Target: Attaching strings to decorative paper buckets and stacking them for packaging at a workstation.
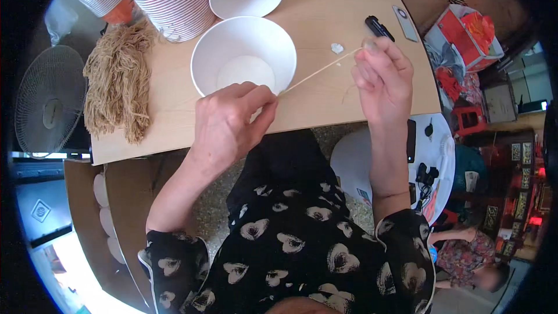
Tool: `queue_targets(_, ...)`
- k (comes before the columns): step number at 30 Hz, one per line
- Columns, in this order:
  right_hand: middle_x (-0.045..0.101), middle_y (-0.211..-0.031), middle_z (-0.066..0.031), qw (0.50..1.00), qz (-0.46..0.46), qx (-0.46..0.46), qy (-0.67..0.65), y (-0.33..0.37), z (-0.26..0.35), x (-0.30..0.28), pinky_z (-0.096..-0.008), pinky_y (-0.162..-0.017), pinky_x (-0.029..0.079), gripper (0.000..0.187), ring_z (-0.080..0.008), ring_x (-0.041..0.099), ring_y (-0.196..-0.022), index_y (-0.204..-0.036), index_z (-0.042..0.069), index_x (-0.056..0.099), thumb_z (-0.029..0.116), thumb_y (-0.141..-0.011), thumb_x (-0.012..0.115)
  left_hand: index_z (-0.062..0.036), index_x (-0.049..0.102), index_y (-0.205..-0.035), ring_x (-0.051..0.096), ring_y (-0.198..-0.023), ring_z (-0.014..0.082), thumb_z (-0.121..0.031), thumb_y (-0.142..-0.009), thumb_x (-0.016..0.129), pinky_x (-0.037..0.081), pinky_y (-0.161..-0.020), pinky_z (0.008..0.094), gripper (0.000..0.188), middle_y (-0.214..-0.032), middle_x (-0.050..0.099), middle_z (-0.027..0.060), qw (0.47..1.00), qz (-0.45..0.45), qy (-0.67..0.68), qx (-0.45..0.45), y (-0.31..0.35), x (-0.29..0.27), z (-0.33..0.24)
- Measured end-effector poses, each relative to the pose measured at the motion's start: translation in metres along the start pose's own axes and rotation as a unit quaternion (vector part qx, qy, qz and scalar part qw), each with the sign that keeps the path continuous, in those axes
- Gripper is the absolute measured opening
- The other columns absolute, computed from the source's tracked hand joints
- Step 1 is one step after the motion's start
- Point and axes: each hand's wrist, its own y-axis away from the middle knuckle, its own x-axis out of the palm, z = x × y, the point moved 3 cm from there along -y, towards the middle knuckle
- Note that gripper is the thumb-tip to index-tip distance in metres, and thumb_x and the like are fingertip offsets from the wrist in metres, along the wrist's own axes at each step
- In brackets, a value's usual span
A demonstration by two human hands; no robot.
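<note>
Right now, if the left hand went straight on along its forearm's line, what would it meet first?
The left hand would probably meet the white bowl first; the hand's height is unclear, so it might pass above.

Wooden table (325, 6), speckled floor (210, 203), white side table (350, 160), dark ornate cabinet (510, 168), bright light (68, 264)

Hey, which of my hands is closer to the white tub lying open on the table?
Left. Your left hand is at the near edge of the tub; your right hand is raised off to its right, pinching the thin string.
</note>
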Motion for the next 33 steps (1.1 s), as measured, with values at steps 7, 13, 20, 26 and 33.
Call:
queue_targets(7, 0.057, -0.068, 0.0029, 0.983, 0.1, 0.061, 0.138, 0.002, 0.025, -0.004, -0.0179, -0.05, 0.029, 0.015, -0.0006, 0.041, -0.055, -0.085, -0.001, 0.069, 0.013, -0.09, 0.066, -0.0043, 0.068, -0.085, 0.067, -0.073, 0.0272, -0.005, -0.078, 0.074, 0.054, -0.065, 0.0364, 0.009, -0.08, 0.068, 0.0097, 0.994, -0.041, -0.072, 0.072, 0.008, -0.012, 0.004)
queue_targets(13, 0.062, -0.076, -0.0003, 0.924, 0.253, 0.042, 0.282, 0.029, 0.065, -0.047, -0.0215, -0.057, 0.036, 0.01, -0.005, 0.048, -0.065, -0.081, -0.002, 0.065, 0.007, -0.086, 0.066, -0.0035, 0.068, -0.088, 0.059, -0.116, 0.0336, -0.001, -0.077, 0.076, 0.048, -0.094, 0.0438, 0.013, -0.098, 0.07, 0.0113, 0.997, -0.01, -0.071, -0.007, 0.023, -0.046, 0.04)
queue_targets(20, 0.059, -0.07, 0.0016, 0.922, 0.083, 0.0, 0.379, 0.061, 0.059, -0.048, -0.0199, -0.053, 0.034, 0.007, -0.0026, 0.046, -0.06, -0.08, -0.002, 0.067, 0.002, -0.085, 0.065, -0.0007, 0.065, -0.114, 0.055, -0.125, 0.0347, -0.008, -0.087, 0.066, 0.045, -0.102, 0.0461, 0.028, -0.133, 0.055, 0.0276, 0.992, -0.077, -0.069, -0.078, 0.011, -0.057, 0.075)
queue_targets(26, 0.062, -0.067, -0.0017, 0.908, 0.107, -0.006, 0.405, 0.086, 0.071, -0.053, -0.0216, -0.052, 0.038, 0.005, -0.006, 0.051, -0.057, -0.082, -0.001, 0.069, 0.003, -0.084, 0.066, -0.0031, 0.055, -0.128, 0.071, -0.089, 0.0241, 0.002, -0.089, 0.058, 0.055, -0.079, 0.0348, 0.04, -0.1, 0.072, 0.0191, 0.986, -0.042, 0.036, -0.156, -0.02, -0.049, 0.092)
queue_targets(33, 0.064, -0.065, -0.0083, 0.926, 0.139, -0.033, 0.35, 0.11, 0.046, -0.058, -0.0238, -0.046, 0.035, 0.012, -0.0117, 0.053, -0.051, -0.08, -0.003, 0.07, 0.009, -0.08, 0.068, -0.004, 0.067, -0.112, 0.07, -0.09, 0.0279, 0.002, -0.087, 0.061, 0.054, -0.078, 0.0352, 0.026, -0.098, 0.072, 0.0153, 0.997, -0.023, -0.067, -0.029, -0.074, -0.039, 0.117)
